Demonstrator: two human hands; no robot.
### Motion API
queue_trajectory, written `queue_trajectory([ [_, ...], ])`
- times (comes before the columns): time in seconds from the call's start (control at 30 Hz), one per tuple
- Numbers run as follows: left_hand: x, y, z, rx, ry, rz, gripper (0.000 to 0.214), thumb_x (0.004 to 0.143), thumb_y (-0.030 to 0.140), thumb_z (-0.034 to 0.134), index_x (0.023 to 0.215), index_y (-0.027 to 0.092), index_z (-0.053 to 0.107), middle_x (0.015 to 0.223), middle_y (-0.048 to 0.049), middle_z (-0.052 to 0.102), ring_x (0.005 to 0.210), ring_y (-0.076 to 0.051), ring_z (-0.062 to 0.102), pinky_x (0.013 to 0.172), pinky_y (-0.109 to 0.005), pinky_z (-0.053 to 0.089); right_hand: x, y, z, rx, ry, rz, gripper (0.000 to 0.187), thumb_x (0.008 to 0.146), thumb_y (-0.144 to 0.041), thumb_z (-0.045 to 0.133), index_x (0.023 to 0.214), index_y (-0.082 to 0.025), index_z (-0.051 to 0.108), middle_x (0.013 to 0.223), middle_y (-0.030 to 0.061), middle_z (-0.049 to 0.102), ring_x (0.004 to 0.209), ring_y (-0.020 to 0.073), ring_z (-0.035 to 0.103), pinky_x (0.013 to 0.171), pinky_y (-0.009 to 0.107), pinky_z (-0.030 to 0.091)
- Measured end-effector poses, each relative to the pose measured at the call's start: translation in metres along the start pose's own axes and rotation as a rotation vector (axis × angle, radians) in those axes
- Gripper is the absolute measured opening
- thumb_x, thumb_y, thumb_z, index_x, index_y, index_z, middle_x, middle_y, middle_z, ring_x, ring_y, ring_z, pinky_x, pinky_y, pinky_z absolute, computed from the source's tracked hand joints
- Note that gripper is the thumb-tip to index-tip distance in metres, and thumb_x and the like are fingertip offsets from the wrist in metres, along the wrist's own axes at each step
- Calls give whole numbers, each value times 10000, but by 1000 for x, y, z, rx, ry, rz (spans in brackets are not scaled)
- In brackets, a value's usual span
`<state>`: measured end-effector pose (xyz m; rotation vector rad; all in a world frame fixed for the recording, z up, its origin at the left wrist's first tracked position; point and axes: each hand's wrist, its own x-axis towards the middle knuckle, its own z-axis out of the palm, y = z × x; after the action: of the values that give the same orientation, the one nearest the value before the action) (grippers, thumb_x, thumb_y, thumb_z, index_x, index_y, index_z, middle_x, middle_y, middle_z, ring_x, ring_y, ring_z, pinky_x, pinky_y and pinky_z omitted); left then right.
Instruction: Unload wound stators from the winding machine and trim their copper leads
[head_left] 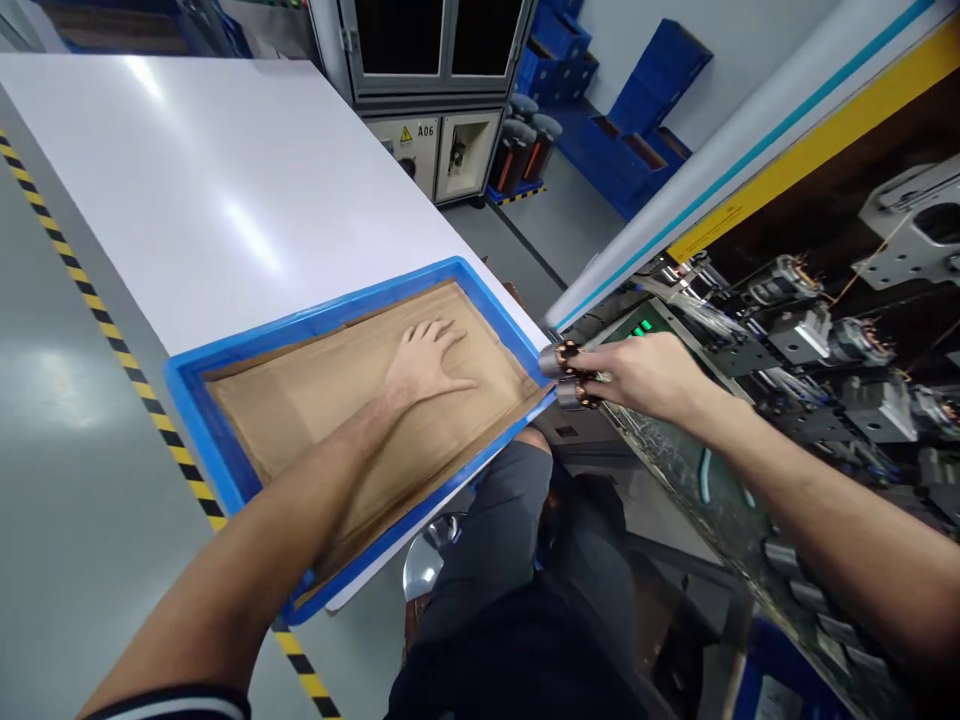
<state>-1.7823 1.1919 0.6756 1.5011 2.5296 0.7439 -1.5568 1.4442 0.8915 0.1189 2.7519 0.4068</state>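
Observation:
My left hand (426,362) lies flat, fingers spread, on the brown cardboard sheet (300,400) that lines a shallow blue tray (225,470). The tray sits on the near corner of a white table (210,190). My right hand (645,375) hovers just past the tray's right rim, closed on two small metal cylinders with copper windings (568,376), one above the other. Both arms are bare.
A machine bed (847,330) with rows of metal fixtures and similar wound parts runs along the right, under a white, teal and yellow rail (750,170). A grey cabinet marked A06 (427,130) and blue bins (637,110) stand at the back. Yellow-black floor tape (112,330) runs at left.

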Motion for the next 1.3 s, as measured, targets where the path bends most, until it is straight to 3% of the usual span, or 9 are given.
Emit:
queue_trajectory([
  [0.13, 3, -1, 1, -78, 60, 4, 1148, 878, 867, 773, 1731, 158, 476, 1707, -209, 569, 1555, -425, 516, 1341, -598, 352, 70, -51, 5, -1, -104, -85, 300, 1068, -411, 682, 1335, -372, 813, 1167, 58, 870, 1039, 279, 795, 760, 337, 436],
  [0.23, 1, -1, 3, -94, 78, 34, 1190, 903, 844, 760, 1789, 152, 370, 1684, -214, 564, 1523, -417, 533, 1322, -578, 371, 97, -68, 25, -6, -136, -90, 253, 1049, -377, 676, 1247, -329, 826, 1090, 74, 867, 1004, 278, 804, 761, 337, 449],
  [0.33, 1, 0, 5, -73, 61, 76, 1155, 922, 829, 752, 1796, 178, 369, 1677, -209, 556, 1504, -420, 532, 1310, -580, 376, 100, -70, 43, 10, -140, -41, 265, 1040, -390, 680, 1263, -311, 799, 1103, 89, 865, 1004, 288, 812, 758, 335, 464],
  [0.5, 2, 4, 4, -44, 22, 126, 1104, 953, 786, 752, 1795, 179, 378, 1661, -214, 558, 1481, -407, 540, 1308, -557, 384, 87, -66, 51, 39, -95, 127, 473, 990, -322, 709, 1447, -228, 627, 1103, 143, 852, 958, 324, 820, 716, 341, 458],
  [0.73, -1, 12, 3, -96, -1, 177, 950, 1018, 633, 771, 1803, 269, 380, 1717, -195, 515, 1529, -405, 544, 1259, -589, 482, 84, -58, 52, 127, -17, 162, 365, 945, -266, 764, 1289, -254, 642, 1179, 108, 835, 999, 305, 792, 751, 345, 459],
  [0.83, -5, 32, 3, -97, 47, 310, 686, 1088, 507, 721, 1726, 364, 516, 1783, -155, 465, 1614, -373, 491, 1287, -595, 478, 56, -40, 50, 337, 84, 174, 254, 987, -408, 785, 1141, -265, 642, 1032, 27, 817, 878, 231, 752, 727, 322, 453],
  [0.97, -3, 73, 5, -16, 53, 447, 441, 1154, 436, 614, 1588, 396, 675, 1819, -85, 472, 1721, -333, 384, 1346, -586, 438, -20, -26, 74, 950, 284, 215, 345, 1027, -576, 761, 1047, -250, 651, 811, -24, 697, 686, 163, 617, 701, 309, 482],
  [1.13, 21, 99, 14, 121, -72, 526, 328, 1148, 423, 615, 1345, 257, 817, 1835, -104, 459, 1744, -394, 338, 1411, -665, 329, -123, -51, 161, 1298, -34, 348, 415, 1018, -676, 753, 1101, -274, 690, 866, -15, 703, 761, 180, 630, 738, 334, 506],
  [1.3, 28, 105, 19, 140, -42, 457, 353, 1150, 449, 601, 1274, 208, 827, 1608, -129, 668, 1615, -361, 491, 1421, -643, 323, -205, -88, 241, 1386, -144, 465, 476, 1001, -748, 693, 1088, -281, 724, 846, 21, 713, 758, 236, 662, 730, 399, 550],
])
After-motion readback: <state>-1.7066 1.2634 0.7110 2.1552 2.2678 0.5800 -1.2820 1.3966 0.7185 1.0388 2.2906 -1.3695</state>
